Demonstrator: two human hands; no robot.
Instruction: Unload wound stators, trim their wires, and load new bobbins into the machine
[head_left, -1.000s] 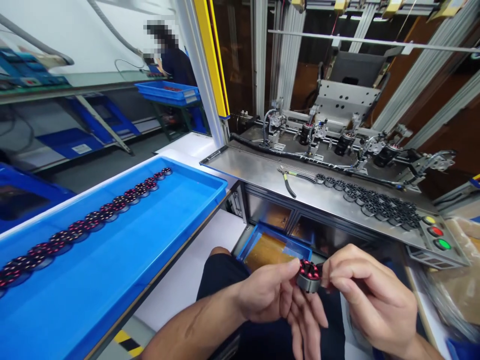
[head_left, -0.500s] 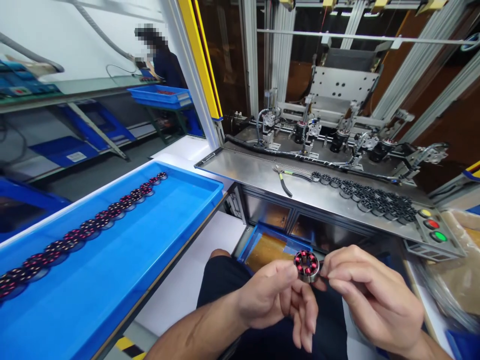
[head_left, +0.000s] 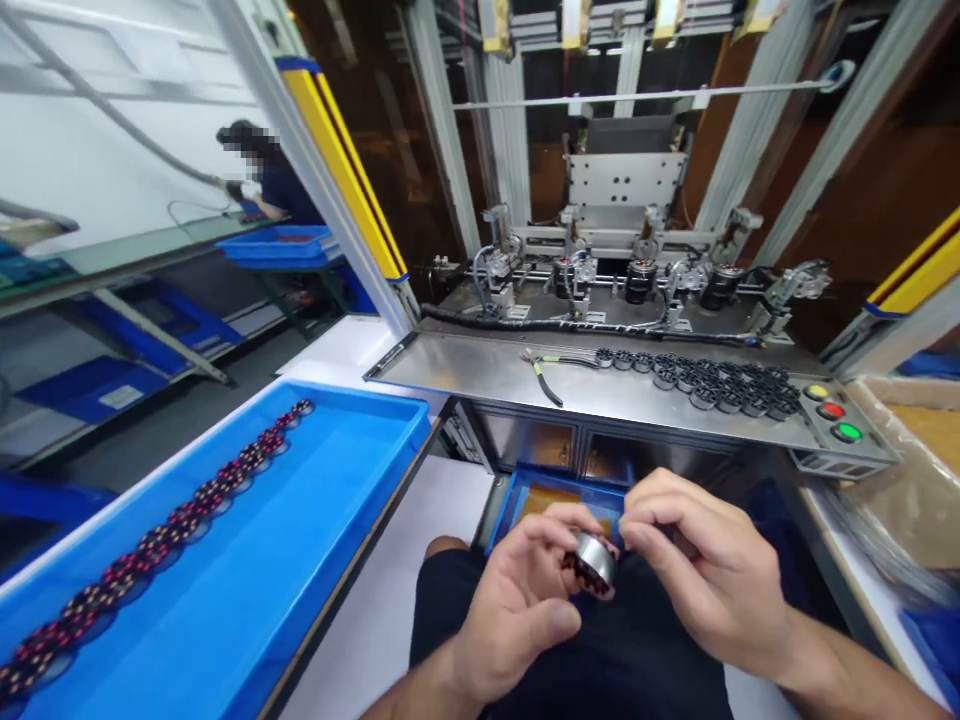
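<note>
My left hand [head_left: 517,605] holds a motor stator [head_left: 597,560] between its fingers above my lap. The stator is tilted, so its silvery outer ring faces up and its dark inner side is partly covered by my fingers. Just to the right, my right hand [head_left: 701,570] is closed in a pinch, thumb against the bent forefinger. Whatever those fingertips hold, if anything, is too small to make out. Wound stators [head_left: 191,515] with red coils stand in a long overlapping row inside the blue tray [head_left: 322,520] on my left.
Black unwound cores [head_left: 720,385] cluster on the metal ledge [head_left: 465,370] beside cutting pliers [head_left: 546,380]. Behind is a winding machine [head_left: 630,190] with several spindles. A button box [head_left: 847,450] sits right, near a cardboard box [head_left: 915,440]. A person [head_left: 281,185] works far left.
My left hand has turned the stator from its open coil face to its metal side. The right hand has shifted slightly left and up. The camera view has swung to the right.
</note>
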